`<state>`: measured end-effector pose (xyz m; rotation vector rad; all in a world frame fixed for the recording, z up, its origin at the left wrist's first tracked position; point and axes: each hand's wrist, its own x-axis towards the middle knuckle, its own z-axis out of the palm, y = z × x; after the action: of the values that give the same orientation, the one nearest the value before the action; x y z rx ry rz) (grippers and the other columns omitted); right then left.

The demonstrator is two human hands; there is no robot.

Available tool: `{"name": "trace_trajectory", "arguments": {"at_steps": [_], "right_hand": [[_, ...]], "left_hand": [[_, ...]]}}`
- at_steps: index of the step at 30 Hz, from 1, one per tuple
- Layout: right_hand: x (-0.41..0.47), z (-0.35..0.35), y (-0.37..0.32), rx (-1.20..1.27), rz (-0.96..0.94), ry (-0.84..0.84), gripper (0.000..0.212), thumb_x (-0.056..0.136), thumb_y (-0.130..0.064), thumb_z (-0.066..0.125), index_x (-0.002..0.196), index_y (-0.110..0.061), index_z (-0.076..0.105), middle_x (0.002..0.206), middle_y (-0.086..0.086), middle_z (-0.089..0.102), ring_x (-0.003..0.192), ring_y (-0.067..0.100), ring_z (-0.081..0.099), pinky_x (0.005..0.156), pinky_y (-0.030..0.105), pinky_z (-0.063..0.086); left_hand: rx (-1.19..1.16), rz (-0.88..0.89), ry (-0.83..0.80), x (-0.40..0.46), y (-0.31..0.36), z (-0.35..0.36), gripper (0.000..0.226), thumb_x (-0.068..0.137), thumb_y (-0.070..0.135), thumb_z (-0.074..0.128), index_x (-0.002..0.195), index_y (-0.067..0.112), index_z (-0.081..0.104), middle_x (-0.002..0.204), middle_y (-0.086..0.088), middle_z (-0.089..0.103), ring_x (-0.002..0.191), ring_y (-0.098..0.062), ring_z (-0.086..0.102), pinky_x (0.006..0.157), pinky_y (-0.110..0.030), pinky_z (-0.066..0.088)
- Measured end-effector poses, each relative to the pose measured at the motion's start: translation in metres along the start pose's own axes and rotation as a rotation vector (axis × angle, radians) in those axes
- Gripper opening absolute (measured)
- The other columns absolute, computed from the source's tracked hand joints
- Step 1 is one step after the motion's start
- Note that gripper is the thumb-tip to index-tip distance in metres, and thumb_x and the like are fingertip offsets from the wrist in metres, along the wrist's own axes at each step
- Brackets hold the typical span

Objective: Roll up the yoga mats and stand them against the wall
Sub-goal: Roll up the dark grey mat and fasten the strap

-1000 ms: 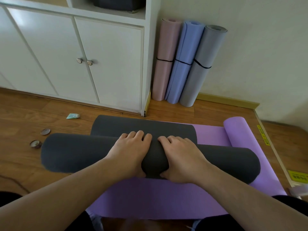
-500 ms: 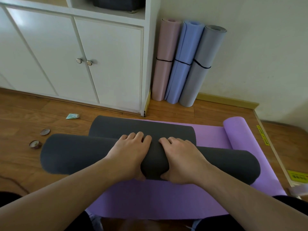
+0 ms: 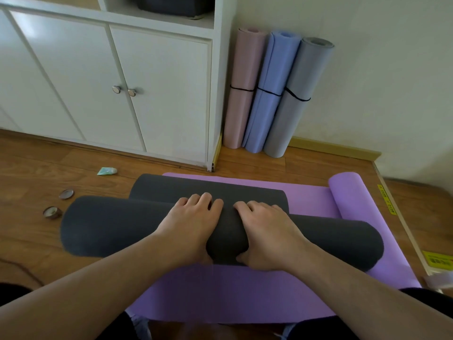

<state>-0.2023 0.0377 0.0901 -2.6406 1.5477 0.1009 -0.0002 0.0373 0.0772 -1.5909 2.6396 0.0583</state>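
A dark grey yoga mat (image 3: 110, 224) lies across the floor as a thick roll, with a short unrolled strip still flat beyond it. It rests on a purple mat (image 3: 245, 295) spread out flat, whose right end is curled into a small roll. My left hand (image 3: 191, 224) and my right hand (image 3: 269, 229) sit side by side on the middle of the grey roll, fingers over its top and thumbs tucked under its near side. Three rolled mats, pink (image 3: 241, 89), blue (image 3: 267, 94) and grey (image 3: 294, 99), stand against the wall, each bound by a black band.
A white cabinet (image 3: 159, 94) with two knobs stands on the left, next to the standing mats. On the wooden floor at left lie a small teal packet (image 3: 106, 171) and two small round tins (image 3: 66, 194). A wooden strip with yellow labels (image 3: 387, 200) runs along the right.
The grey roll has turned a little further away from me under both hands, and the flat strip beyond it has become shorter.
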Motion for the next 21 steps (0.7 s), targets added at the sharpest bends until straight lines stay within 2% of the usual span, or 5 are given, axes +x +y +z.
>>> {"name": "trace_trajectory", "arguments": {"at_steps": [7,9,15,18,21], "right_hand": [[-0.004,-0.007,-0.005,-0.073,0.002,-0.015,0.130,0.068,-0.060,0.091,0.161,-0.023,0.009,0.149,0.004,0.040,0.137,0.026,0.044,0.120,0.045,0.035],[-0.003,-0.005,-0.006,-0.066,0.005,-0.006,0.125,0.070,-0.057,0.091,0.159,-0.023,0.011,0.147,0.004,0.043,0.133,0.026,0.048,0.116,0.045,0.040],[-0.001,-0.002,0.000,-0.006,-0.017,0.064,0.094,0.072,-0.061,0.084,0.145,-0.026,0.037,0.131,-0.003,0.058,0.115,0.019,0.059,0.099,0.039,0.050],[-0.002,-0.003,-0.002,-0.009,-0.017,0.069,0.100,0.072,-0.065,0.082,0.149,-0.027,0.032,0.135,-0.002,0.056,0.120,0.020,0.057,0.105,0.039,0.048],[-0.005,-0.005,-0.006,-0.068,-0.004,0.040,0.121,0.070,-0.062,0.087,0.159,-0.023,0.015,0.149,0.003,0.043,0.136,0.026,0.045,0.119,0.045,0.037]], "left_hand": [[-0.173,-0.023,0.023,0.004,-0.004,-0.011,0.092,0.062,0.066,0.084,0.132,0.031,0.037,0.123,0.014,0.057,0.109,-0.010,0.057,0.100,-0.034,0.048],[-0.185,-0.027,0.001,0.003,-0.003,-0.012,0.090,0.063,0.068,0.083,0.131,0.031,0.037,0.121,0.015,0.056,0.105,-0.008,0.056,0.098,-0.032,0.048],[0.001,-0.027,0.032,-0.001,0.004,-0.004,0.110,0.065,0.072,0.079,0.150,0.025,0.027,0.142,0.003,0.041,0.129,-0.020,0.046,0.112,-0.042,0.042],[-0.023,-0.028,0.058,0.002,0.003,-0.004,0.101,0.066,0.069,0.082,0.143,0.026,0.031,0.135,0.006,0.049,0.122,-0.018,0.053,0.106,-0.043,0.046],[-0.121,-0.033,0.042,0.003,-0.003,-0.008,0.094,0.060,0.069,0.084,0.131,0.030,0.035,0.122,0.013,0.053,0.111,-0.013,0.058,0.100,-0.040,0.049]]}}
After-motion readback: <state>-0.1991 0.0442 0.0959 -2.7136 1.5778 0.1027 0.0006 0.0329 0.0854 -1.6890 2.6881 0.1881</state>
